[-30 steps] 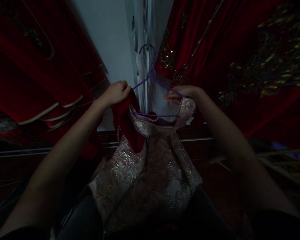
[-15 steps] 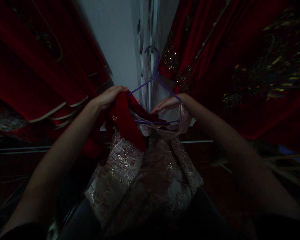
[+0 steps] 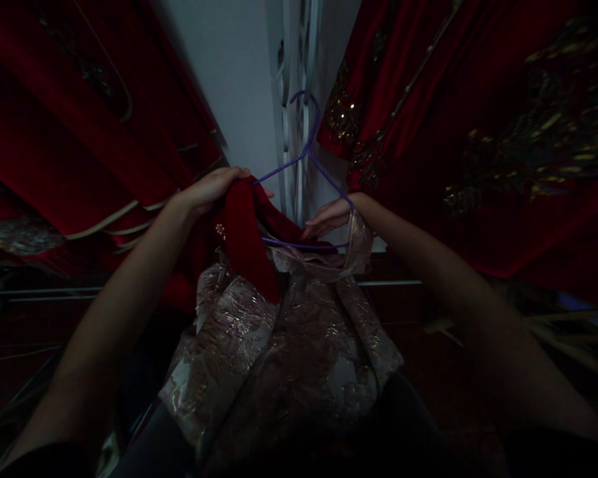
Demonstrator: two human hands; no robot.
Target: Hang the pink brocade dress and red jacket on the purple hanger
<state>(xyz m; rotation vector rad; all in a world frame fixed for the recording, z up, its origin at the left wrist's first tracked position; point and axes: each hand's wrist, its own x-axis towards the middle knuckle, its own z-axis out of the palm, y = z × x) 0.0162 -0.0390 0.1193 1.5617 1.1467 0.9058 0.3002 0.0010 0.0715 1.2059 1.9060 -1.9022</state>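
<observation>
A pale pink brocade garment with gold pattern and a dark red lining hangs in front of me on a purple wire hanger. My left hand is closed on the garment's left shoulder, where the red lining is folded outward. My right hand rests at the hanger's right arm and the garment's right shoulder, fingers curled against the fabric. The hanger's hook sits on a white fixture on the wall.
Dark red garments with pale trim hang at the left. Red garments with gold embroidery hang at the right. A pale wall lies between them. A dark ledge with a light strip runs behind. The scene is dim.
My left hand has pulled the garment's left shoulder and red lining outward and slightly up. My right hand slid down along the hanger's right arm. The view has shifted a little.
</observation>
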